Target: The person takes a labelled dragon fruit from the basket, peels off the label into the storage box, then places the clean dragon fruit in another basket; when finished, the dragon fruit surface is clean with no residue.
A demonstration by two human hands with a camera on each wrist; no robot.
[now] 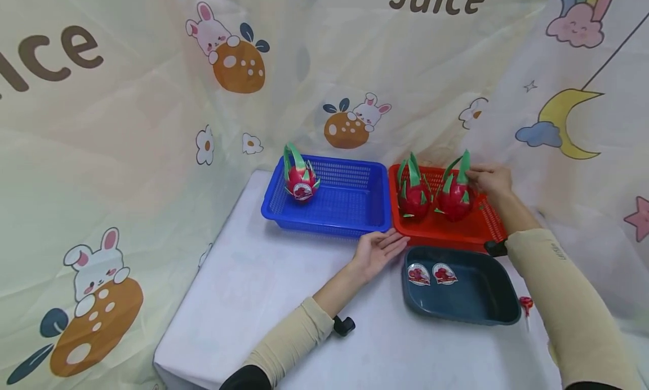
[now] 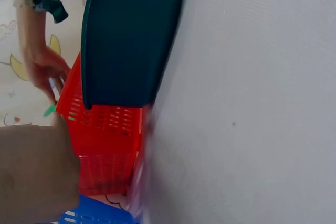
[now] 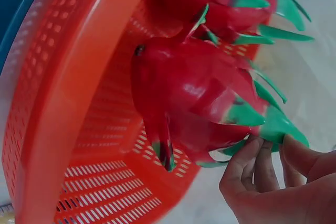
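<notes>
My right hand (image 1: 489,180) pinches a green leaf tip of a red dragon fruit (image 1: 454,200) at the red basket (image 1: 469,236); in the right wrist view the thumb and fingers (image 3: 265,169) close on that leaf. Whether the fruit rests on the basket floor I cannot tell. Beside it in the basket is a second dragon fruit (image 1: 414,200). My left hand (image 1: 377,252) is held palm up with straight fingers by the front corners of the two baskets, holding nothing. A third dragon fruit (image 1: 300,178), bearing a round sticker, stands in the left of the blue basket (image 1: 324,227).
In front of the red basket sits a dark teal basin (image 1: 469,305) with two round stickers (image 1: 444,274) in it. A red-topped lollipop (image 1: 526,304) lies right of the basin, near my right sleeve. Printed cloth (image 1: 304,69) hangs behind the white table (image 1: 243,305).
</notes>
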